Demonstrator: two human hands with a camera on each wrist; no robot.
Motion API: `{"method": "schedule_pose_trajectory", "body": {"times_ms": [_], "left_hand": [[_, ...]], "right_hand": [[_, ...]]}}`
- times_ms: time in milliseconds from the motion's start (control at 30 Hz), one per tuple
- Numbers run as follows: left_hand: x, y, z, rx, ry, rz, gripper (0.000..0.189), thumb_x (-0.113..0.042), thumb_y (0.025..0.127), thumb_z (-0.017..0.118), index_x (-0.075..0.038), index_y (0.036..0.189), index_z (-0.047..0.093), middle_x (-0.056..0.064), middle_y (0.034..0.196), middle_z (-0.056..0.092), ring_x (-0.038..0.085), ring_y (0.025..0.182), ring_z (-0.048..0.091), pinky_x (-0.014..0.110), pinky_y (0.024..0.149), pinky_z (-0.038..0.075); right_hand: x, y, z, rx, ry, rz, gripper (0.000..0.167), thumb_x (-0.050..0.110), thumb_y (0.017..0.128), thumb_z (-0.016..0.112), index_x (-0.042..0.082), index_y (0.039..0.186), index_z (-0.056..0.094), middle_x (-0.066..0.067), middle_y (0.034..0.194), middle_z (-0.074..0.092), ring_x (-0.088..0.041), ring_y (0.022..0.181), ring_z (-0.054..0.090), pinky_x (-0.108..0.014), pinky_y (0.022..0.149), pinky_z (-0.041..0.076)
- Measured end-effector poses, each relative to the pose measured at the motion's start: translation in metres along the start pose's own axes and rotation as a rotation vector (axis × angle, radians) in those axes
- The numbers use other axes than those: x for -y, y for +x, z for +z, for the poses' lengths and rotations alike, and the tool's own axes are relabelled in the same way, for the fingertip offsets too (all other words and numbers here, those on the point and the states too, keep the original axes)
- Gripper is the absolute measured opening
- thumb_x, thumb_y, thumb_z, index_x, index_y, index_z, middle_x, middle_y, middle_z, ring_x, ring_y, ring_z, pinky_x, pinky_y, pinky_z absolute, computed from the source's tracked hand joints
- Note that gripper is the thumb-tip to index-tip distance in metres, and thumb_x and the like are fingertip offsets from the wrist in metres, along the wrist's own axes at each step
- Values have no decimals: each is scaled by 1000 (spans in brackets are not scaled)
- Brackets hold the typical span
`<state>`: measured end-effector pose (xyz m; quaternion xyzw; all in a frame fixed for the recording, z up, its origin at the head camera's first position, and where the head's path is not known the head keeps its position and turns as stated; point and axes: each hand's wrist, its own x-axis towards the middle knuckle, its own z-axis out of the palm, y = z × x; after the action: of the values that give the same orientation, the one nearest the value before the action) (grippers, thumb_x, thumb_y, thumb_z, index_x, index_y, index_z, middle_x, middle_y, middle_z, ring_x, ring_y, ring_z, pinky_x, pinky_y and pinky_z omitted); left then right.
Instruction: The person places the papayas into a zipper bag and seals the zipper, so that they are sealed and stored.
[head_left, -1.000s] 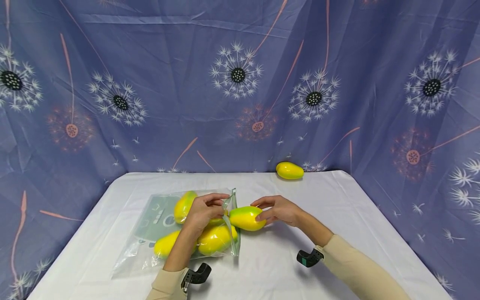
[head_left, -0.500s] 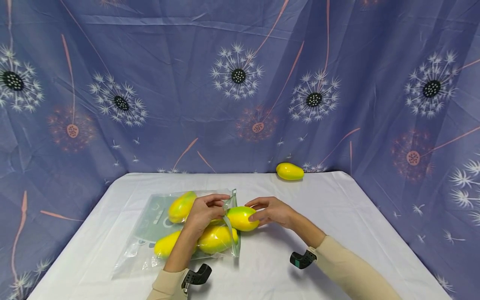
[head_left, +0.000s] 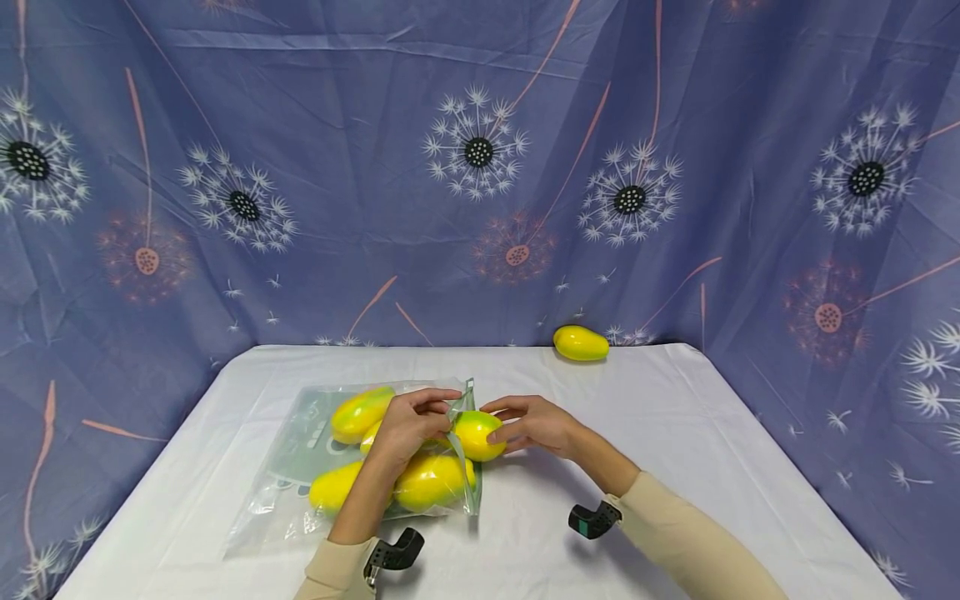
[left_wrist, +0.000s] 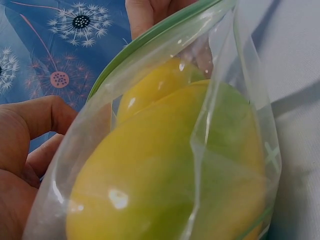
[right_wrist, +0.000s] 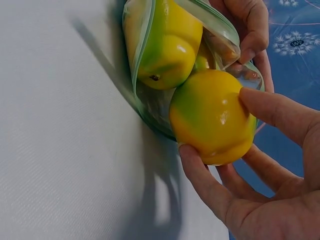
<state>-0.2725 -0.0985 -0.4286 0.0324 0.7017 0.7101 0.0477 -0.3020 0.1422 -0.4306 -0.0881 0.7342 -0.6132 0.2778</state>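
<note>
A clear zip bag (head_left: 296,454) with a green zip edge lies on the table, its mouth facing right. Several yellow-green mangoes (head_left: 431,483) are inside it. My left hand (head_left: 408,427) pinches the upper edge of the bag's mouth and holds it raised. With fingertips and thumb spread around it, my right hand (head_left: 542,427) grips another mango (right_wrist: 215,117), whose far end is within the bag's opening. In the right wrist view, a bagged mango (right_wrist: 167,47) sits close beside the held one. The left wrist view looks through the plastic (left_wrist: 200,150) at the fruit.
One more mango (head_left: 581,342) lies by the back edge of the white-covered table (head_left: 637,392). A blue dandelion-print curtain (head_left: 337,167) hangs behind and along the sides. Both wrists wear black camera mounts (head_left: 595,520).
My right hand has moved left, pushing its mango further into the bag's mouth. A mango inside has shifted left. The left hand has stayed in place on the bag's edge.
</note>
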Motion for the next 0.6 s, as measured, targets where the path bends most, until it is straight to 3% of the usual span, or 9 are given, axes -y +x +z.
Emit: {"method": "schedule_pose_trajectory", "body": {"times_ms": [267,600], "left_hand": [[0,0,0,8,0,-1,42,8,78,68,-1,118,74,11,94,63,21,68,61,34,65,60],[0,-1,0,13,-15,4,41,9,78,68,-2,116,75,13,97,63,20,70,60,29,63,59]], "right_hand": [[4,3,2,16,0,-15,54,5,83,79,1,133,60,-21,137,57,-25,107,68,-43,91,60],[0,8,6,-7,27,-18,51,4,84,77,1,132,64,-20,122,65,-21,96,70,-41,90,60]]}}
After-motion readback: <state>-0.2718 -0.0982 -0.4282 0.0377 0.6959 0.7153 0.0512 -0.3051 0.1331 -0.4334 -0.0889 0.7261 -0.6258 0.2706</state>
